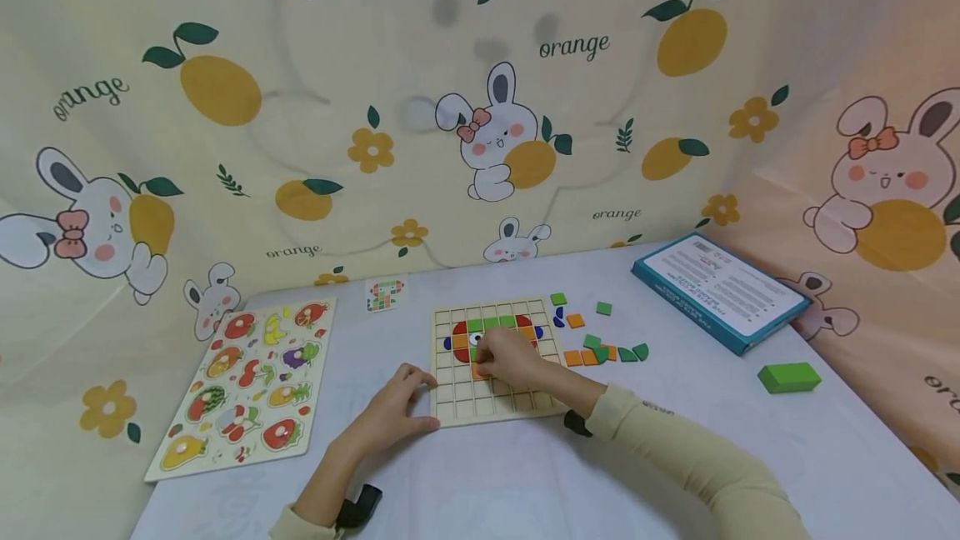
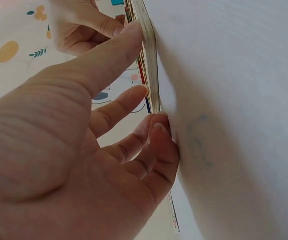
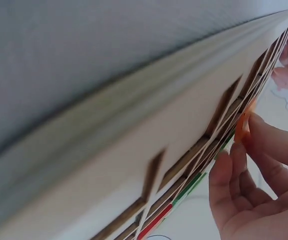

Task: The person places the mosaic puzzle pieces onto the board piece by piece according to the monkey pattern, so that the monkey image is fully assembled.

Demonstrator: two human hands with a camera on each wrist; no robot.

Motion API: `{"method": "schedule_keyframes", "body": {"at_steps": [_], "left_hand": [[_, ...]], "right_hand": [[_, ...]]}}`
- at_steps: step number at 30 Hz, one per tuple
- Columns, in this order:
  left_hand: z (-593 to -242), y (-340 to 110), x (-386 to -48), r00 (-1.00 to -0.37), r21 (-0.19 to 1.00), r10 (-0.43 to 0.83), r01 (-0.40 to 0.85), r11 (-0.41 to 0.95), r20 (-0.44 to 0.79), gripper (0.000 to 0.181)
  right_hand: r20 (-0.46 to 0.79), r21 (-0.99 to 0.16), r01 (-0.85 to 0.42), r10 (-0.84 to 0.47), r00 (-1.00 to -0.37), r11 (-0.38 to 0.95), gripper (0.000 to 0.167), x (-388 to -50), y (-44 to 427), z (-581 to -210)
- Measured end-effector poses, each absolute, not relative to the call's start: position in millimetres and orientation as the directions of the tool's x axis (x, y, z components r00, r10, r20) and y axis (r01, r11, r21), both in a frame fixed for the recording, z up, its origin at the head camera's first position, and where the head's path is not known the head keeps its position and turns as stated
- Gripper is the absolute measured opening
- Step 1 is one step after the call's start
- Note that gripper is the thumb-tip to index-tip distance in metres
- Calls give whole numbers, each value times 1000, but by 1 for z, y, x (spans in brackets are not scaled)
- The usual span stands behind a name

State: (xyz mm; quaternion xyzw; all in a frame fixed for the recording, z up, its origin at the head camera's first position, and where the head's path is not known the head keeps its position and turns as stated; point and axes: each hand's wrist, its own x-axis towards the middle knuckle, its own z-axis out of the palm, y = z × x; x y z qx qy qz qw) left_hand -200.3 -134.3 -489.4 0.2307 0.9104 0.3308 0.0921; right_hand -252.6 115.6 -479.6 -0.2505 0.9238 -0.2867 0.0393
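A wooden grid board [image 1: 457, 408] lies on the table, with red, green, orange and blue pieces set in its upper rows. My right hand [image 1: 512, 359] is over the middle of the board. In the right wrist view, my right hand [image 3: 264, 185] pinches an orange piece [image 3: 242, 122] between thumb and fingers, tilted against the grid. My left hand [image 1: 392, 412] is at the board's left edge, fingers loosely bent and spread. The left wrist view has the left hand's [image 2: 93, 135] thumb and fingertips touching the board's edge [image 2: 151, 60].
Loose orange [image 1: 573, 358], green [image 1: 603, 308] and blue pieces lie right of the board. A fruit puzzle board [image 1: 255, 386] lies at the left, a small pattern card [image 1: 386, 294] behind. A blue box [image 1: 720, 290] and a green block [image 1: 789, 377] sit at the right.
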Motion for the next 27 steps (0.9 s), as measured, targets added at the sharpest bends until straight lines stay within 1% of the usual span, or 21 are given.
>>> {"method": "schedule_keyframes", "body": {"at_steps": [8,13,15,19,25,27], "left_hand": [[-491,-135,-200,-879,649,476,350,675,-20,52],[-491,-134,-199,-877,649,481,356,672,-16,53],[-491,-134,-198,-876,645,482,362,673,-13,53],[-490,-133,-199,-875,633,484,373,679,-4,53],[-489,-133,-200,-876,630,482,378,678,7,52],[-490,-133,-200,-876,634,482,375,677,4,52]], "right_hand": [[82,-555,-453,-496,-864,697,7,-251,115,-480],[81,-617,-413,-468,-880,670,8,-250,127,-478],[92,-632,-392,-438,-894,669,9,-251,138,-476],[96,-623,-334,-355,-930,707,11,-255,169,-469],[18,-572,-193,-223,-975,797,7,-260,229,-459],[-14,-564,-168,-213,-977,809,5,-259,248,-457]]}}
